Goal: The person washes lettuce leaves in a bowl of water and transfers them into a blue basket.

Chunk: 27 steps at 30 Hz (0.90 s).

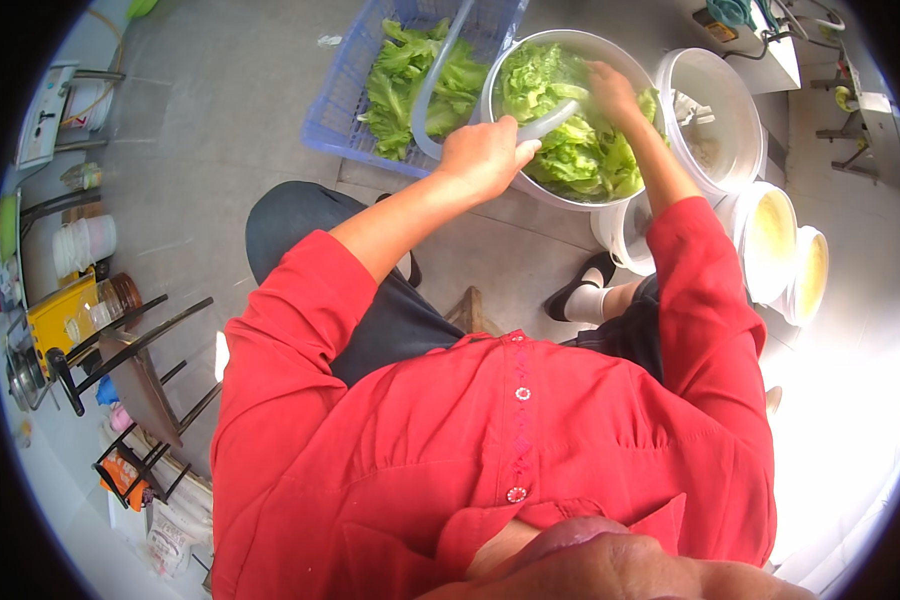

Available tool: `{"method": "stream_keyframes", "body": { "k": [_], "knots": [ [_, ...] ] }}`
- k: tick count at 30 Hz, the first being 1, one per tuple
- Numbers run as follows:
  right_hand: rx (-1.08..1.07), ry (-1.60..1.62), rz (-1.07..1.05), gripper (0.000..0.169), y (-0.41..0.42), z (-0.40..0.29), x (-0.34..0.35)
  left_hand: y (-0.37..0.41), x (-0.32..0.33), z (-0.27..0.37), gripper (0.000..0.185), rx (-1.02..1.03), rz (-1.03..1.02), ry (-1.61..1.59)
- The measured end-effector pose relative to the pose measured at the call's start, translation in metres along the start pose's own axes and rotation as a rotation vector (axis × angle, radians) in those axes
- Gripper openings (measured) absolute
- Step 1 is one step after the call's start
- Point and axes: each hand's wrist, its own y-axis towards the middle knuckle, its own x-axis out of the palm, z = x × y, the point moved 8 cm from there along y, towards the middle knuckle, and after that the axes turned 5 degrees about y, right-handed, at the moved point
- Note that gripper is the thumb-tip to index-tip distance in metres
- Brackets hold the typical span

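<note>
My left hand (487,156) is closed around a translucent plastic hose (551,120), whose end points into a large round white tub (570,201). Green leafy lettuce (577,154) fills the tub, with what looks like water around it. At the tub's far right side, my right hand (612,94) reaches in among the leaves; its fingers are partly blurred, and I cannot tell whether they grip a leaf. To the left of the tub, touching or nearly so, is a blue plastic crate (322,139) with more loose lettuce leaves (401,90). The hose loops across this crate.
A white bucket (750,112) stands right of the tub, with two buckets of yellowish contents (772,240) nearer me. A smaller white bucket (630,240) sits below the tub's rim. A wooden stool leg (474,304) shows between my legs. Metal-legged stools (142,382) are at left.
</note>
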Motion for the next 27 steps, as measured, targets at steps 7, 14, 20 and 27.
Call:
{"method": "stream_keyframes", "body": {
  "k": [7,14,20,27],
  "knots": [
    [0.253,0.682,-0.126,0.036,-0.046,-0.044,-0.070,-0.002,0.000,0.002,0.045,0.001,-0.009,-0.002],
    [-0.041,-0.342,0.136,0.042,-0.035,-0.018,-0.063,-0.001,0.001,0.004,0.045,0.018,0.013,-0.005],
    [-0.134,-0.431,0.013,0.021,-0.025,0.003,-0.016,-0.002,0.002,0.001,0.046,0.013,-0.008,-0.006],
    [-0.182,-0.700,-0.043,0.022,-0.025,-0.020,-0.020,0.001,0.001,0.003,0.045,0.032,-0.001,-0.010]
  ]
}}
